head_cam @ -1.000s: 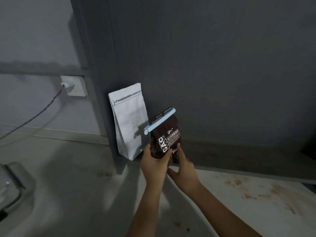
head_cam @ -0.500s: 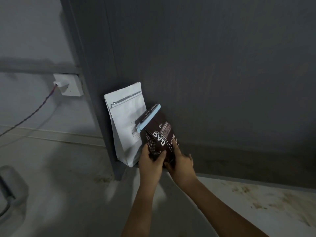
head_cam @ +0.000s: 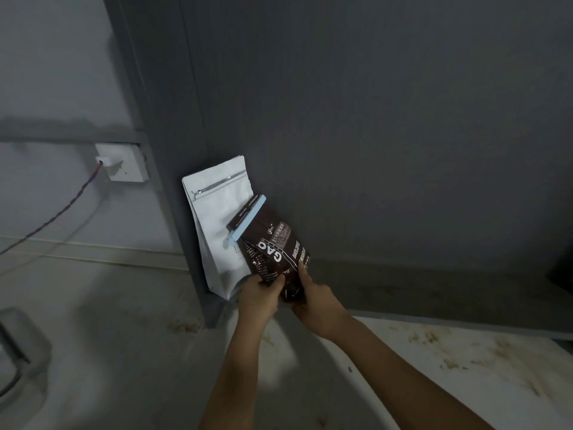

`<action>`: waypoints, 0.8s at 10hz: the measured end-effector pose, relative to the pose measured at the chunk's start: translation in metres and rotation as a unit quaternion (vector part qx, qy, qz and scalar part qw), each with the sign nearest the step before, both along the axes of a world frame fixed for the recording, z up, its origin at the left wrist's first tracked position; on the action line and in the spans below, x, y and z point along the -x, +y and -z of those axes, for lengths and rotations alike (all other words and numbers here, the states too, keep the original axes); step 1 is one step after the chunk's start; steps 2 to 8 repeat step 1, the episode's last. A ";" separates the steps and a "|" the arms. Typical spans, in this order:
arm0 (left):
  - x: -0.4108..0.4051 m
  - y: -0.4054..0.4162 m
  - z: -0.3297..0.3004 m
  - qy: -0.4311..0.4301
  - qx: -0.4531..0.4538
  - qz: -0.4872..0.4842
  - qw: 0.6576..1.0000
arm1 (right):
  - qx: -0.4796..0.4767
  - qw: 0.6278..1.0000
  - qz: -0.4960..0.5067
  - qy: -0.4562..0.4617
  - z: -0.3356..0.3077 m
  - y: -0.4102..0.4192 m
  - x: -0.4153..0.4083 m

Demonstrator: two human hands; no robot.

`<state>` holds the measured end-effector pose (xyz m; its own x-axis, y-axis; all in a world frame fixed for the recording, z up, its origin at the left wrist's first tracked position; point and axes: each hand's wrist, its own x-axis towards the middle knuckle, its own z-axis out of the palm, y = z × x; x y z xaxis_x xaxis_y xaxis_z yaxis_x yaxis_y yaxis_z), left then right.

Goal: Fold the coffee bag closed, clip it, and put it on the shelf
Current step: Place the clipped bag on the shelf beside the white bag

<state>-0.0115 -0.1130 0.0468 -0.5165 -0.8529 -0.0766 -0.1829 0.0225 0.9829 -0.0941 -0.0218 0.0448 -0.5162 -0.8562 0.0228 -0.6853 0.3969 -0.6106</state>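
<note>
The dark brown coffee bag [head_cam: 274, 252] with white lettering is tilted to the left inside a dark grey shelf [head_cam: 403, 293]. A light blue clip [head_cam: 246, 221] runs across its folded top. My left hand [head_cam: 259, 294] grips the bag's lower left corner. My right hand [head_cam: 316, 301] holds its lower right side. The bag's top leans against a white pouch [head_cam: 214, 225] that stands upright at the shelf's left wall.
A white wall socket [head_cam: 122, 162] with a plugged twisted cable [head_cam: 55, 217] sits left of the shelf. The stained light counter [head_cam: 434, 367] lies below. A rounded grey object [head_cam: 18, 352] is at the left edge.
The coffee bag has moved left and deeper into the shelf, tilting over so its clipped top now overlaps the white pouch. Both hands slid lower on the bag.
</note>
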 end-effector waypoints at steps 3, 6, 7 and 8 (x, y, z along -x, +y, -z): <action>-0.008 -0.002 -0.006 -0.095 -0.001 0.045 0.994 | 0.008 1.000 -0.024 0.008 -0.002 0.007 0.005; -0.008 -0.002 -0.006 -0.095 -0.001 0.045 0.994 | 0.008 1.000 -0.024 0.008 -0.002 0.007 0.005; -0.008 -0.002 -0.006 -0.095 -0.001 0.045 0.994 | 0.008 1.000 -0.024 0.008 -0.002 0.007 0.005; -0.008 -0.002 -0.006 -0.095 -0.001 0.045 0.994 | 0.008 1.000 -0.024 0.008 -0.002 0.007 0.005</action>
